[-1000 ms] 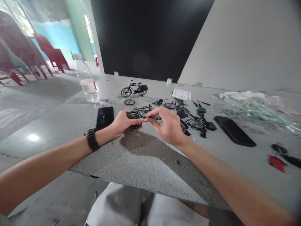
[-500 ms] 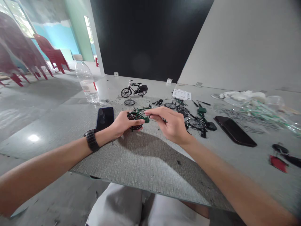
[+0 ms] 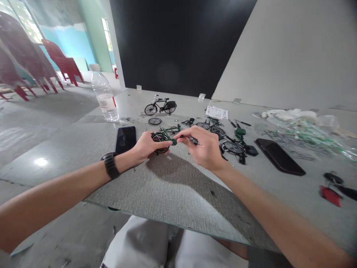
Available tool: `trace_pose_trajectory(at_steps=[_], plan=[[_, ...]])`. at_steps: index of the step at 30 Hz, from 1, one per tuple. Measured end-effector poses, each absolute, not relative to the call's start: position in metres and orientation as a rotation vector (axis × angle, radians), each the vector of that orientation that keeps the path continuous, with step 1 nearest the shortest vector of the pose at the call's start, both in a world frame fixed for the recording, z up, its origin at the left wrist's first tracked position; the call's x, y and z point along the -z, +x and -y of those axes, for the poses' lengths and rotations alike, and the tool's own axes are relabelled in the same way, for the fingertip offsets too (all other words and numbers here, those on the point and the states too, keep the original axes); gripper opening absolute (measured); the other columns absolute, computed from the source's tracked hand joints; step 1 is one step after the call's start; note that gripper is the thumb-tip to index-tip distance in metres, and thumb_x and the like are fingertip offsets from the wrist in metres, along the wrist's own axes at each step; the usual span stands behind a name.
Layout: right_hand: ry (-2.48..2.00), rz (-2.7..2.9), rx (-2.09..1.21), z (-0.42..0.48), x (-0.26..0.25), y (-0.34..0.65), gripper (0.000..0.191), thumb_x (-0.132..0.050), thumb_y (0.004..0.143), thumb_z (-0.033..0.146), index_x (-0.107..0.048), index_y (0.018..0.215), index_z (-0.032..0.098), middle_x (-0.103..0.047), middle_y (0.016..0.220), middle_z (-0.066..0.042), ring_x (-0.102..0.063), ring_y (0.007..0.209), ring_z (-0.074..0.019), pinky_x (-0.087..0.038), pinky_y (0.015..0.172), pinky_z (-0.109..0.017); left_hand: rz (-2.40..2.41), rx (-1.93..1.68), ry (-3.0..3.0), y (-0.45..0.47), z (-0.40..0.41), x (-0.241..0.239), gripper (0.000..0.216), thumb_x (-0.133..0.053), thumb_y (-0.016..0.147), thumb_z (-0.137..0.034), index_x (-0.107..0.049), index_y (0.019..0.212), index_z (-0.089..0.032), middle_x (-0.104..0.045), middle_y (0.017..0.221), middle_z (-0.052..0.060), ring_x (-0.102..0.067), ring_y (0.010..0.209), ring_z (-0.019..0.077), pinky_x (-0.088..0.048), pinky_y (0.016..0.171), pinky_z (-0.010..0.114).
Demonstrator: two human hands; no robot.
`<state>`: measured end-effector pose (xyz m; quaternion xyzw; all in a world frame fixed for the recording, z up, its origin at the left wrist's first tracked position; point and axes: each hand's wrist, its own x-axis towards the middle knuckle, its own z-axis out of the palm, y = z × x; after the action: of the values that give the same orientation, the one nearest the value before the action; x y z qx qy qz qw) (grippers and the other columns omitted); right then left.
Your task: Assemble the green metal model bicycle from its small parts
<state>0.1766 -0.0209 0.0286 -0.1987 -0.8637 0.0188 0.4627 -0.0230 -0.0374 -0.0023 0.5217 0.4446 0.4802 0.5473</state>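
Note:
My left hand (image 3: pixel 147 145), with a dark band on its wrist, grips a small green model bicycle (image 3: pixel 167 131) by its rear wheel, thumb on a green cover near the pedals. The wheel stands between thumb and fingers, partly hidden. My right hand (image 3: pixel 202 147) is closed in a pinch just right of that cover. A thin dark piece shows at its fingertips, and a dark and silver bit shows between its curled fingers; neither is clear enough to name. Beyond my hands stands a black model bicycle (image 3: pixel 160 106), with a loose spoked wheel (image 3: pixel 154 121) lying in front of it.
Right of my hands lie several bicycle parts (image 3: pixel 233 146) and a paper sheet (image 3: pixel 216 112). Further right are a dark phone (image 3: pixel 279 156), plastic wrapping (image 3: pixel 312 130) and keys with a red tag (image 3: pixel 330 195). On the left are another phone (image 3: pixel 125 139) and a water bottle (image 3: pixel 104 96).
My right fingertips have moved slightly right and down from the bicycle frame, and the dark and silver bit between those fingers shows more. My left hand keeps its grip.

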Motion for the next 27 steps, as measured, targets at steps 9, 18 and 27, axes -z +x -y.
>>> trace_pose_trajectory(at_steps=[9,18,27], plan=[[-0.520,2.115,-0.052,0.022,-0.029,0.176,0.011,-0.060,0.097,0.022,-0.069,0.090,0.022,-0.074,0.083,-0.002,-0.064,0.073,-0.0151,-0.050,0.068,-0.029,-1.075,-1.132,1.208,-0.022,0.038,0.001,0.023,-0.082,0.074,-0.026,-0.065,0.081,-0.012,-0.070,0.068,0.005,-0.065,0.061,0.0130,-0.051,0.058,0.024],[-0.729,2.046,-0.207,0.015,-0.026,0.187,0.024,-0.034,0.107,0.031,-0.054,0.112,0.021,-0.069,0.086,-0.004,-0.060,0.067,-0.0142,-0.045,0.062,-0.029,-0.955,-1.216,1.179,-0.022,0.034,0.006,0.034,-0.084,0.074,-0.033,-0.061,0.090,-0.013,-0.069,0.079,0.004,-0.070,0.069,0.0152,-0.058,0.067,0.028],[-0.751,2.443,0.126,0.013,-0.013,0.181,0.025,-0.045,0.104,0.039,-0.062,0.107,0.021,-0.072,0.094,-0.004,-0.064,0.074,-0.0158,-0.040,0.061,-0.027,-1.056,-1.261,1.433,-0.023,0.036,0.006,0.034,-0.065,0.089,-0.048,-0.062,0.095,-0.015,-0.068,0.084,0.007,-0.067,0.070,0.0158,-0.053,0.062,0.027]])
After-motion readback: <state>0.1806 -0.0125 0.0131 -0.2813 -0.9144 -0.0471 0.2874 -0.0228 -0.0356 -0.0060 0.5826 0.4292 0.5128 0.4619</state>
